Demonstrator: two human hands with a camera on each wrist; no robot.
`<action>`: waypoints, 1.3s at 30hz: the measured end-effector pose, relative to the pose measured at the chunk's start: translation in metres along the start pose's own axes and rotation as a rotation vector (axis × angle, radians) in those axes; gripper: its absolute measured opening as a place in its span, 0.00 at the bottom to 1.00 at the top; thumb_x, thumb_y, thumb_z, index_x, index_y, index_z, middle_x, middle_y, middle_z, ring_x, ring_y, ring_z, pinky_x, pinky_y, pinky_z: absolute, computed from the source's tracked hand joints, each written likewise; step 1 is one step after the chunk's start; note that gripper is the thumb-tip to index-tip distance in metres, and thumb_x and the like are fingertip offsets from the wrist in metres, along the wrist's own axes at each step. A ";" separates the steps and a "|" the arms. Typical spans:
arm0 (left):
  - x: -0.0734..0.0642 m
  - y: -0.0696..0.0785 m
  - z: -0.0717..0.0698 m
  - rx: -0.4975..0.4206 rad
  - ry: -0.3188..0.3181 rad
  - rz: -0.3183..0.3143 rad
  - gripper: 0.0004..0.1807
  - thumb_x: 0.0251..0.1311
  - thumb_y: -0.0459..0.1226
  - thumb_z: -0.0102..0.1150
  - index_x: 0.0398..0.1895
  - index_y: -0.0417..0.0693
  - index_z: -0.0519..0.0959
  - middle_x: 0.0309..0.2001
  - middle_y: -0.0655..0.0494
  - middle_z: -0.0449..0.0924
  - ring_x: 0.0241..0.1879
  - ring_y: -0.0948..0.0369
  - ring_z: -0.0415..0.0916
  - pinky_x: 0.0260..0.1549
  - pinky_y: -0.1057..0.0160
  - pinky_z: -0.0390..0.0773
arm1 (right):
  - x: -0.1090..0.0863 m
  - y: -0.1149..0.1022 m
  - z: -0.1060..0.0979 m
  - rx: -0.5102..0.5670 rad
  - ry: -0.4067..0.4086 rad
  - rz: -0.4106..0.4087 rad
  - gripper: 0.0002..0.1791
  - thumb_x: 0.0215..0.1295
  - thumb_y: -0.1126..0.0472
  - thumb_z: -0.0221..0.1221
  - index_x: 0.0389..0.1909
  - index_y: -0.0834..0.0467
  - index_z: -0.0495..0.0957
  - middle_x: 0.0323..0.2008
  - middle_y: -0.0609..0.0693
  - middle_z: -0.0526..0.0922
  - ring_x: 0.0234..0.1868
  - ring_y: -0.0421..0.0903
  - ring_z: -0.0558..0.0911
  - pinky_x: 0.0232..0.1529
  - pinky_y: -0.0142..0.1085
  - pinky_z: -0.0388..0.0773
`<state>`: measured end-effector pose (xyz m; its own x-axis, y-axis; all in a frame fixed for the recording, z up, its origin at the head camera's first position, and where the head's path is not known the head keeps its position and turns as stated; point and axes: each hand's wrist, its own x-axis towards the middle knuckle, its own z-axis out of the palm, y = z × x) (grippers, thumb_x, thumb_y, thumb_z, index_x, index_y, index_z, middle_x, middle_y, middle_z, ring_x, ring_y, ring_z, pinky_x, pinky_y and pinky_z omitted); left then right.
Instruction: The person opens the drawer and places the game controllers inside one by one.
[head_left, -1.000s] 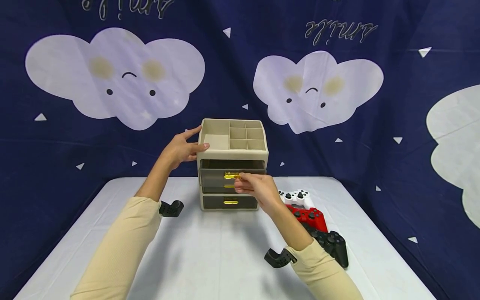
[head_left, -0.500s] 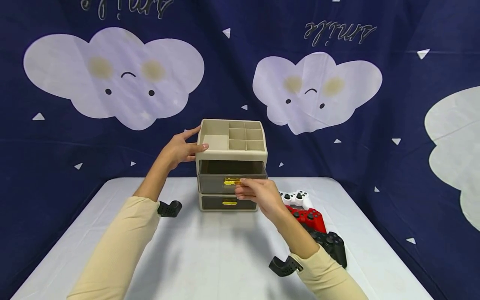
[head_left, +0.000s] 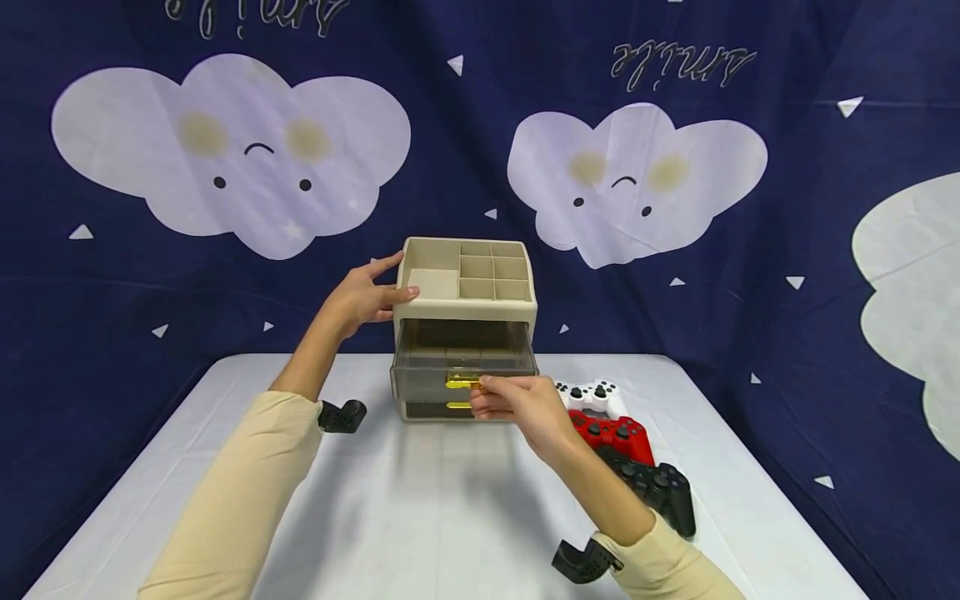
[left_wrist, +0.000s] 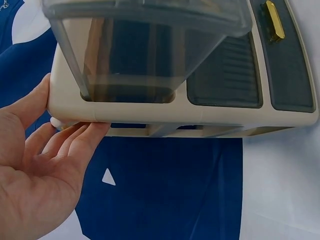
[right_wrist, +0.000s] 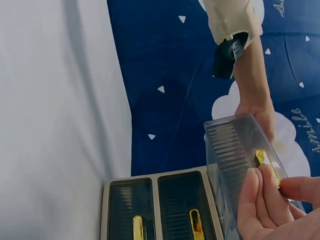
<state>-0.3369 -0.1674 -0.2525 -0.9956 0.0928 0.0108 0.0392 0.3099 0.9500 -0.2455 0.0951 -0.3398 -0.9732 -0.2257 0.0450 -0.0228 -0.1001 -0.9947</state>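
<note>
A cream desktop drawer organizer [head_left: 465,310] with a divided top tray stands upright on the table. My left hand [head_left: 360,300] holds its upper left edge; in the left wrist view the thumb lies on the top and the fingers lie along the side wall. The top drawer [head_left: 420,385], smoky and see-through, is slid well out toward me. My right hand [head_left: 528,404] pinches that drawer's gold handle [right_wrist: 261,156] between thumb and fingers. Below, the middle drawer [right_wrist: 175,220] and the bottom drawer [left_wrist: 292,65] stay closed.
Right of the organizer lie a white game controller [head_left: 602,392], a red one [head_left: 626,435] and a black one [head_left: 671,492], in a row partly behind my right forearm. A dark blue cloud-print cloth [head_left: 465,150] hangs behind the white table [head_left: 405,517].
The top drawer has slid farther out toward me, my right hand moving forward and down with its handle. My left hand keeps its place on the organizer.
</note>
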 end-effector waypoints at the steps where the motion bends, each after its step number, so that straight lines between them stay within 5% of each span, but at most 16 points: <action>1: 0.000 0.000 0.000 0.002 -0.001 0.000 0.47 0.67 0.41 0.66 0.82 0.68 0.49 0.79 0.43 0.56 0.70 0.47 0.70 0.65 0.49 0.75 | -0.002 0.000 0.000 -0.003 0.001 0.001 0.17 0.69 0.64 0.62 0.47 0.76 0.82 0.34 0.58 0.90 0.30 0.44 0.90 0.41 0.39 0.88; 25: -0.001 0.001 0.000 -0.014 -0.008 0.006 0.47 0.67 0.39 0.66 0.83 0.66 0.49 0.76 0.41 0.62 0.68 0.46 0.73 0.64 0.49 0.76 | -0.021 -0.001 -0.005 -0.072 -0.083 -0.003 0.19 0.71 0.61 0.62 0.49 0.76 0.82 0.34 0.55 0.91 0.32 0.45 0.90 0.42 0.40 0.88; 29: -0.001 0.001 0.000 -0.023 -0.010 0.003 0.47 0.68 0.39 0.65 0.83 0.66 0.49 0.76 0.41 0.62 0.68 0.47 0.73 0.64 0.50 0.76 | -0.022 -0.006 -0.011 -0.154 -0.134 0.018 0.21 0.71 0.56 0.62 0.46 0.74 0.84 0.30 0.50 0.90 0.32 0.44 0.89 0.41 0.40 0.88; 39: -0.002 0.002 0.001 -0.015 -0.005 0.004 0.47 0.67 0.40 0.66 0.82 0.68 0.49 0.78 0.42 0.59 0.69 0.47 0.72 0.64 0.50 0.76 | -0.025 -0.031 -0.056 -0.513 -0.289 0.047 0.20 0.71 0.48 0.61 0.43 0.63 0.88 0.35 0.56 0.90 0.36 0.50 0.88 0.46 0.41 0.87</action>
<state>-0.3349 -0.1658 -0.2514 -0.9950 0.0989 0.0130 0.0418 0.2949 0.9546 -0.2329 0.1580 -0.3157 -0.8756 -0.4805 -0.0485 -0.1589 0.3815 -0.9106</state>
